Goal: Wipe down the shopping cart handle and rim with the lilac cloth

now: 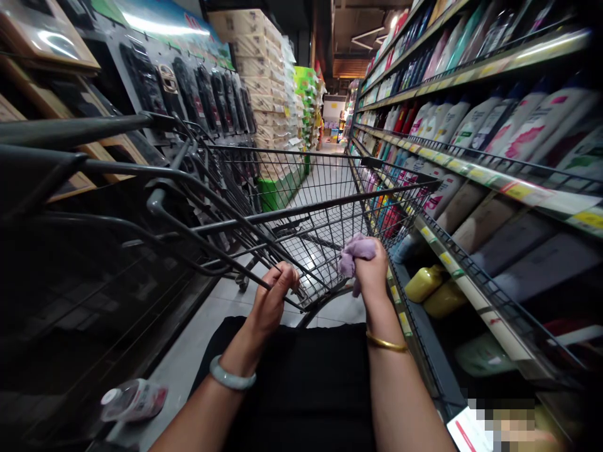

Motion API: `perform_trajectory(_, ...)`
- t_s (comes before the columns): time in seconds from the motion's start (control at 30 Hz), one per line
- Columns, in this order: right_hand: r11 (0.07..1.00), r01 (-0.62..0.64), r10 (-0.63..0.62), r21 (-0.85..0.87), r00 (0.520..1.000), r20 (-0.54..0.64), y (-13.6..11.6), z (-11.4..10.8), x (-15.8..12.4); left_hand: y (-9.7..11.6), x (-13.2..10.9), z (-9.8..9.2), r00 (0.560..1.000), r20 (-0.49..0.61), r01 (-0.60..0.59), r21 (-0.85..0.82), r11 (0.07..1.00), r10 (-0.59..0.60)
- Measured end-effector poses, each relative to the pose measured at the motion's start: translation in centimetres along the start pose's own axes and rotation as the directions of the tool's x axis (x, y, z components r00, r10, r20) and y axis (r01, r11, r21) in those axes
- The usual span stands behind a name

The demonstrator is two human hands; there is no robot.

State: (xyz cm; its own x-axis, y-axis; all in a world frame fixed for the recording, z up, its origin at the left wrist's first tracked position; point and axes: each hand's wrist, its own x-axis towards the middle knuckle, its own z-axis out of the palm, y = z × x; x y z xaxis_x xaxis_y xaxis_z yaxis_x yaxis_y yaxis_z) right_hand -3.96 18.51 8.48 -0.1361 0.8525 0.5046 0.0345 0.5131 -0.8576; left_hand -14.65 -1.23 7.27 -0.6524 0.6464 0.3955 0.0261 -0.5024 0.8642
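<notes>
A dark grey wire shopping cart (301, 208) stands tilted across the aisle in front of me. My left hand (274, 295), with a pale green bangle on its wrist, is closed around a thin metal bar on the cart's near side. In my right hand (373, 270) a crumpled purple cloth (358, 248) is bunched between the fingers, close to the cart's near right part. A gold bracelet circles that wrist. The fingertips of my right hand are hidden behind the cloth.
Shelves (499, 179) of shampoo-like bottles line the right side. Yellow bottles (424, 282) lie on the low shelf. Packaged belts (181, 88) hang at left, with stacked packs (264, 81) beyond. A clear bottle with a white cap (134, 400) lies on the floor at lower left.
</notes>
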Motion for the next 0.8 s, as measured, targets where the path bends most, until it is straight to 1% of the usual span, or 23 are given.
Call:
perform_trajectory(0.03,1.0,0.025,-0.025,0.003,1.0,0.014,-0.4,-0.1,-0.1,0.0,0.0,0.0,1.0,-0.001,-0.001,-0.001,1.0,0.001)
perform_trajectory(0.07,0.995,0.097,-0.098,0.015,0.995,0.033,-1.0,-0.2,-0.2,0.0,0.0,0.0,1.0,-0.002,-0.001,-0.003,1.0,0.001)
perform_trajectory(0.1,0.981,0.193,-0.194,0.033,0.979,0.056,-1.6,-0.3,-0.3,0.0,0.0,0.0,1.0,-0.003,-0.001,-0.005,1.0,0.001)
perform_trajectory(0.13,0.956,0.288,-0.291,0.054,0.953,0.079,-2.1,-0.4,-0.4,0.0,-0.1,0.0,1.0,-0.004,-0.001,-0.006,1.0,0.001)
perform_trajectory(0.17,0.93,0.362,-0.366,0.065,0.926,0.092,-2.3,-0.5,-0.3,0.0,-0.1,0.0,1.0,-0.005,0.0,-0.008,1.0,0.0)
perform_trajectory(0.2,0.917,0.395,-0.398,0.052,0.913,0.09,-2.2,-0.5,-0.2,0.0,-0.1,0.0,1.0,-0.006,0.0,-0.008,1.0,0.0)
perform_trajectory(0.23,0.927,0.375,-0.375,0.016,0.924,0.078,-1.8,-0.6,0.0,0.0,-0.1,0.1,1.0,-0.007,0.001,-0.008,1.0,-0.001)
perform_trajectory(0.3,0.969,0.236,-0.234,-0.077,0.972,0.037,-0.9,-0.5,0.1,0.1,0.0,0.1,1.0,-0.007,0.002,-0.009,1.0,-0.002)
perform_trajectory(0.33,0.98,0.166,-0.165,-0.111,0.986,0.019,-0.7,-0.5,0.0,0.1,0.0,0.2,1.0,-0.007,0.003,-0.009,1.0,-0.003)
perform_trajectory(0.37,0.983,0.135,-0.134,-0.128,0.991,0.016,-0.9,-0.4,-0.3,0.1,0.0,0.2,1.0,-0.008,0.003,-0.01,1.0,-0.003)
perform_trajectory(0.4,0.98,0.157,-0.155,-0.123,0.988,0.027,-1.4,-0.3,-0.7,0.1,0.0,0.1,1.0,-0.008,0.003,-0.012,1.0,-0.003)
perform_trajectory(0.43,0.969,0.226,-0.222,-0.098,0.974,0.05,-2.2,-0.1,-1.2,0.1,0.0,0.1,1.0,-0.009,0.002,-0.013,1.0,-0.002)
perform_trajectory(0.47,0.944,0.324,-0.319,-0.06,0.944,0.087,-3.1,0.0,-1.7,0.0,0.0,0.0,1.0,-0.009,0.002,-0.014,1.0,-0.002)
perform_trajectory(0.53,0.87,0.493,-0.49,0.024,0.856,0.165,-4.5,0.3,-2.4,0.0,0.0,-0.1,1.0,-0.01,0.002,-0.014,1.0,-0.002)
perform_trajectory(0.57,0.846,0.53,-0.529,0.048,0.828,0.185,-4.7,0.4,-2.6,-0.1,0.0,-0.1,1.0,-0.011,0.002,-0.014,1.0,-0.002)
perform_trajectory(0.6,0.847,0.529,-0.529,0.051,0.828,0.185,-4.5,0.6,-2.5,-0.1,0.0,-0.1,1.0,-0.013,0.003,-0.013,1.0,-0.003)
perform_trajectory(0.63,0.869,0.493,-0.492,0.04,0.854,0.167,-3.9,0.7,-2.3,-0.1,0.0,-0.1,1.0,-0.014,0.004,-0.013,1.0,-0.004)
perform_trajectory(0.7,0.937,0.349,-0.347,-0.002,0.932,0.101,-2.4,0.9,-1.9,-0.1,0.1,-0.1,1.0,-0.015,0.002,-0.016,1.0,-0.002)
perform_trajectory(0.73,0.961,0.276,-0.273,-0.025,0.959,0.074,-1.9,1.0,-1.8,-0.1,0.1,0.0,1.0,-0.014,-0.001,-0.017,1.0,0.001)
perform_trajectory(0.77,0.973,0.227,-0.224,-0.047,0.973,0.055,-1.7,1.1,-1.8,-0.1,0.1,0.0,1.0,-0.014,-0.004,-0.018,1.0,0.004)
perform_trajectory(0.8,0.974,0.216,-0.214,-0.061,0.976,0.047,-1.9,1.1,-2.0,0.0,0.2,0.0,1.0,-0.014,-0.006,-0.02,1.0,0.006)
